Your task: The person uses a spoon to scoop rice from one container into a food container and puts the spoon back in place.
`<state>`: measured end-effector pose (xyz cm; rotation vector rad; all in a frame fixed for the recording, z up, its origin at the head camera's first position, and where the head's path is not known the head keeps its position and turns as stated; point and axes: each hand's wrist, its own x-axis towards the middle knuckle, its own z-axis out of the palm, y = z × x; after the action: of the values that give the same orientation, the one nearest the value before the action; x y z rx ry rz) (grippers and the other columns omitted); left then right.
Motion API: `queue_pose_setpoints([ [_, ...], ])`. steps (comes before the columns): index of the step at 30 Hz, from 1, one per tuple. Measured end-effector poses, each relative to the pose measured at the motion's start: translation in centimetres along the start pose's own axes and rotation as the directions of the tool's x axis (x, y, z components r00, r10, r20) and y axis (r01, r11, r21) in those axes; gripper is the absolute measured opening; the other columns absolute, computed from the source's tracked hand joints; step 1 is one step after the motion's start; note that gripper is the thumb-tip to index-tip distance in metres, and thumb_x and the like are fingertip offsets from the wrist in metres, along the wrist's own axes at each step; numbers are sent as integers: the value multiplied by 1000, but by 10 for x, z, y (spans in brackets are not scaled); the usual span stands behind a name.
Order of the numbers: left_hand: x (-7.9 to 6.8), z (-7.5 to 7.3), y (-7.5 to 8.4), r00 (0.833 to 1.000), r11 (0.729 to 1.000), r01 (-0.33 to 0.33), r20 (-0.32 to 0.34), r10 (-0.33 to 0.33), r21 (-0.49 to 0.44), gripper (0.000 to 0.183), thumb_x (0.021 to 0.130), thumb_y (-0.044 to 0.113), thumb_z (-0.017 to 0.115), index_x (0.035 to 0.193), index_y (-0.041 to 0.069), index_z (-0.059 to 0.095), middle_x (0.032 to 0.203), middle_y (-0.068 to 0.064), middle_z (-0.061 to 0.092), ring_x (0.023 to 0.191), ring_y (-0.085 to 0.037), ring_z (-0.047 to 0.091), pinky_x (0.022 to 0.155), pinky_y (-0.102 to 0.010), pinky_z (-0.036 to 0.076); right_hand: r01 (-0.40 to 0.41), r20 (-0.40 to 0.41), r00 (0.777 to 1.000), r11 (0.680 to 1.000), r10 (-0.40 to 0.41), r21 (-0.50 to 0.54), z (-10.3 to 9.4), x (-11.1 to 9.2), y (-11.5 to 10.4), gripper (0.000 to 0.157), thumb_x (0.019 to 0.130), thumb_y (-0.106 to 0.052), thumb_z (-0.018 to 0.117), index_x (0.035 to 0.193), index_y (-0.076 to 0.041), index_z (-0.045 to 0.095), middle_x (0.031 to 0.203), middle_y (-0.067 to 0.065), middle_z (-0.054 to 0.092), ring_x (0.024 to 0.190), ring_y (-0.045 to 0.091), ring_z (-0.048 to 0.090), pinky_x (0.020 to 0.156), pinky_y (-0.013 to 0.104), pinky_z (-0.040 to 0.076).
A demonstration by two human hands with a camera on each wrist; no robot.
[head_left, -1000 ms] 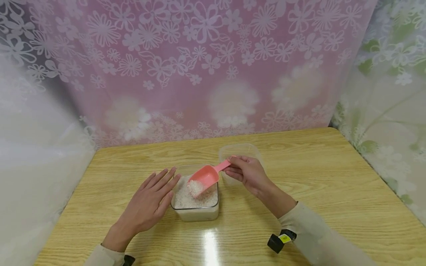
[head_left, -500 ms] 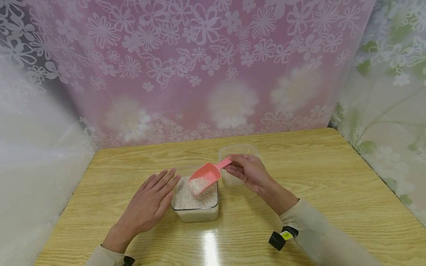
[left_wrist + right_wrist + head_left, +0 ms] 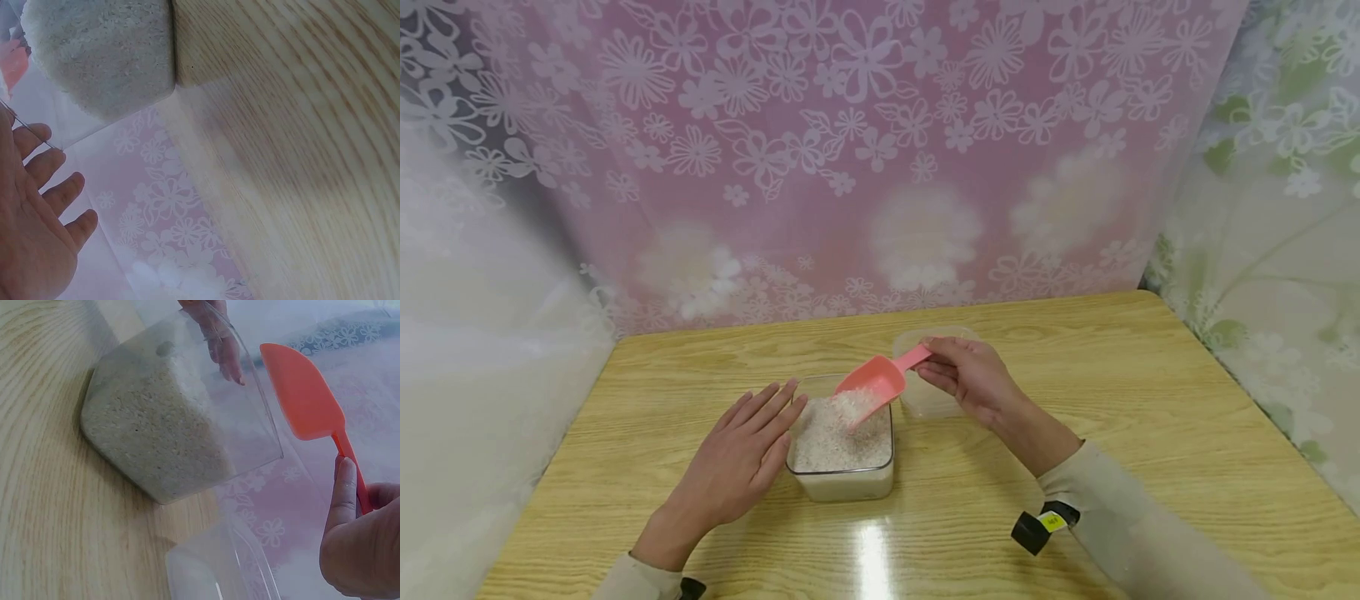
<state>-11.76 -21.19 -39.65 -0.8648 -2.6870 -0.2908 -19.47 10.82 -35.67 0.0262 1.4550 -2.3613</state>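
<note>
In the head view a clear square container point(image 3: 842, 486) of rice point(image 3: 838, 442) stands on the table. My right hand point(image 3: 973, 379) pinches the handle of a pink scoop point(image 3: 887, 382) and holds it tilted over the container's back right side, rice heaped at its lip. Seen from the right wrist, the scoop's underside point(image 3: 303, 394) is above the rim, and the index finger runs along the handle. My left hand point(image 3: 730, 462) lies with straight fingers at the container's left rim; the left wrist view shows those fingertips point(image 3: 75, 184) right at the wall, spread apart.
Behind the rice container and to its right, a second clear plastic container point(image 3: 932, 402) stands partly hidden by my right hand. The wooden table point(image 3: 1112, 375) ends at a pink flowered curtain point(image 3: 850, 208) at the back, with pale curtains on both sides.
My right hand has raised the scoop and moved it slightly right and back, and the scoop's lip has come away from the rice surface. The left hand stays in place.
</note>
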Motion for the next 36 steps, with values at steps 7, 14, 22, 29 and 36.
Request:
queue_pose_setpoints([
  [7,0,-1,0,1000,1000,-1,1,1,13,46,103,28,40,147,15,40,153,-4,31,140,-24,28,114,-45,20,6,-5,1000,1000,-6,3,-4,1,-8,26,100,-10,51,120,6,53,86,9,71,78,14,70,77,23,55],
  [14,1,-2,0,1000,999,2,13,-3,33,46,102,27,42,147,16,40,153,-3,30,140,-24,27,114,-44,18,11,-11,1000,1000,-11,29,-8,1,-12,17,100,-10,52,102,-3,67,86,10,71,78,15,70,77,23,55],
  [22,0,-2,1,1000,999,2,11,-2,39,46,102,27,42,147,16,41,153,-3,31,140,-25,28,114,-44,18,10,-11,1000,997,-9,77,-16,1,-18,17,99,-10,53,100,-3,69,86,10,71,78,16,70,78,23,55],
  [29,0,-2,0,1000,1000,10,22,-10,18,47,102,28,42,148,17,40,154,-2,29,140,-24,26,115,-44,17,0,-41,999,990,5,140,-31,3,-25,15,97,-10,58,98,-4,71,85,11,71,77,17,70,76,23,55],
  [36,0,-2,-2,999,1000,6,34,-7,16,47,104,31,38,149,18,38,154,-1,28,141,-24,24,115,-44,16,13,-66,998,983,-1,182,-50,6,-28,16,97,-10,58,94,-4,73,86,11,71,77,17,70,77,23,55],
])
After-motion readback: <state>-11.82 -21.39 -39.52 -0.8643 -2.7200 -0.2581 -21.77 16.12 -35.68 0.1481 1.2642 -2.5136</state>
